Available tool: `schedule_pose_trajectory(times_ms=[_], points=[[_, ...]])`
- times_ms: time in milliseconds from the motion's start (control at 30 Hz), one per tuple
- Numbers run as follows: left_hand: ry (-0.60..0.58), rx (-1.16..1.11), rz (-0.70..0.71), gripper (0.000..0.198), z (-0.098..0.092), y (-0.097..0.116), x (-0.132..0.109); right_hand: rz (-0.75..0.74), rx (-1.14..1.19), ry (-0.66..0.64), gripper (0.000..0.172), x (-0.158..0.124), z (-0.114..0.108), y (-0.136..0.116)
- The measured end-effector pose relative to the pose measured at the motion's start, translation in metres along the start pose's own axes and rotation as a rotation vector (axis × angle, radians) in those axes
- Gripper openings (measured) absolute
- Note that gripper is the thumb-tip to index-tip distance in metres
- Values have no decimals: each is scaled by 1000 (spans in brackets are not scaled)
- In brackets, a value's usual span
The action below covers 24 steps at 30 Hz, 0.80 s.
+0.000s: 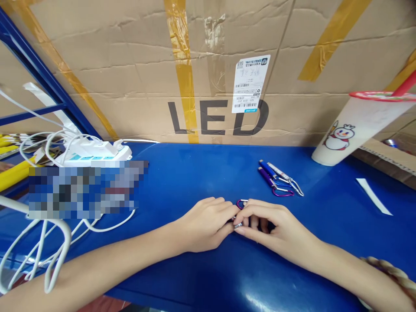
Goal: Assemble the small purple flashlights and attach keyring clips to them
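Observation:
My left hand (209,225) is closed around a small piece with a purple carabiner clip (241,203), most of it hidden by the fingers. It appears to be a keychain light like those lying nearby. My right hand (264,221) meets it fingertip to fingertip, with thumb and index finger pinching a tiny silver cylinder (238,225). Whether the cylinder is joined to the clip piece cannot be seen. Beyond my right hand, three slim keychain lights with carabiners (276,177), in purple, blue and silver, lie side by side on the blue table (195,173).
A large cardboard box (136,73) closes off the back. On the right stand a milky drink cup (344,130) and, nearer, a white paper strip (373,197). White cables (42,242) and a power strip (120,154) crowd the left, beside a blurred-out patch (84,190).

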<state>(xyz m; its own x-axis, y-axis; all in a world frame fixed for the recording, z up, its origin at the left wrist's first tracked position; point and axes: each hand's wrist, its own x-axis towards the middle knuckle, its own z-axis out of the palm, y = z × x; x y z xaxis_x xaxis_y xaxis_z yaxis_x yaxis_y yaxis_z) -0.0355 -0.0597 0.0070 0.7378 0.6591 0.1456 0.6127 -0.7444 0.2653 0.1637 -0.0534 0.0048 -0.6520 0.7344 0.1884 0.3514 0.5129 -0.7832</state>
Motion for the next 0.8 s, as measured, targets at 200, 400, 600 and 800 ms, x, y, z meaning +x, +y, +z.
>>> schedule_pose_trajectory(times_ms=[200,400,600,800], points=[[15,-13,11,12,0,0,0,-18,-1,15,19,-2,0,-1],[25,-20,4,13,0,1,-1,-26,-11,62,21,0,0,-3],[22,10,-31,23,0,3,0,32,-5,174,23,2,-1,-7],[42,-60,-99,23,-2,3,0,111,72,227,27,2,-2,-8]])
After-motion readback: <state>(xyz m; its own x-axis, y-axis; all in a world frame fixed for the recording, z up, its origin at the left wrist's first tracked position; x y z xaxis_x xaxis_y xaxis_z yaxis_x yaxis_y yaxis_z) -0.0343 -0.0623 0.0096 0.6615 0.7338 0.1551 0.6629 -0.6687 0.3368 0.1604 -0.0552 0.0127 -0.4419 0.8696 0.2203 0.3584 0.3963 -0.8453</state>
